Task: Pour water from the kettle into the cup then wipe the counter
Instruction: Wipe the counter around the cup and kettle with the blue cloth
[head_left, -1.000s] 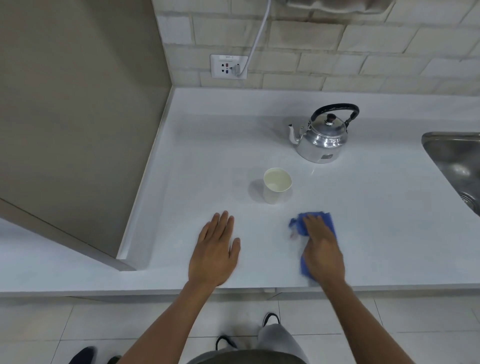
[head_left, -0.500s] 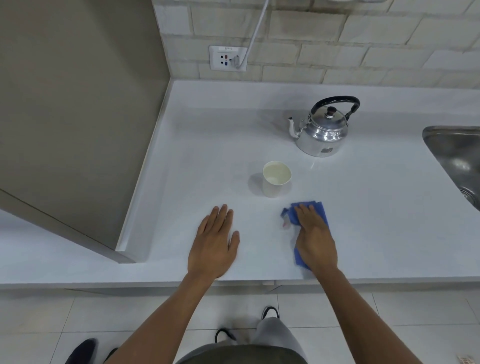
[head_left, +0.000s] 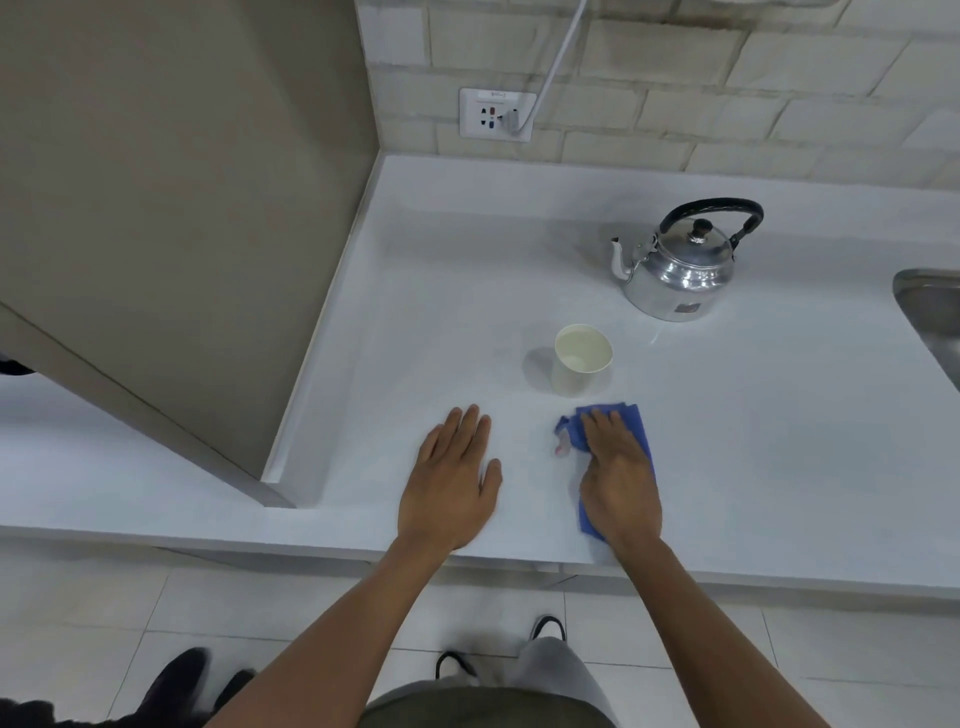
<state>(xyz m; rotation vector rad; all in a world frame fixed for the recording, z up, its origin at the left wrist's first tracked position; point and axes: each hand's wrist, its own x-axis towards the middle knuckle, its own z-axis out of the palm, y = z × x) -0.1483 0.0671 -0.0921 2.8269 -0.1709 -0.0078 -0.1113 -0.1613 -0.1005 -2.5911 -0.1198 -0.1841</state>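
- Right hand (head_left: 618, 480) is flat on a blue cloth (head_left: 636, 431), fingers straight and pressing it onto the white counter (head_left: 779, 441). No pinch, just palm pressure.
- Left hand (head_left: 449, 486) lies spread and relaxed on the counter beside it, holding nothing, looks like it's just bracing.
- The paper cup (head_left: 581, 366) stands upright just beyond the cloth, close to the fingertips but not touching as far as I can tell. It looks to have liquid in it, so I'd say pouring is done and this is the wipe part.
- Kettle (head_left: 678, 270) sits upright further back and to the right, well apart from both hands, spout toward the left.
- Handling-wise: the cloth looks soft and floppy, it bunches at the left edge, so a flat palm over the middle is the way to go. It should slide easily on that smooth top.
- The cup is the worry. Looks light and thin-walled, so a nudge from the cloth could probably tip it. If it needs moving, I'd take it round the side wall, gently, no squeezing.
- Sink (head_left: 930, 317) is off at the right edge.
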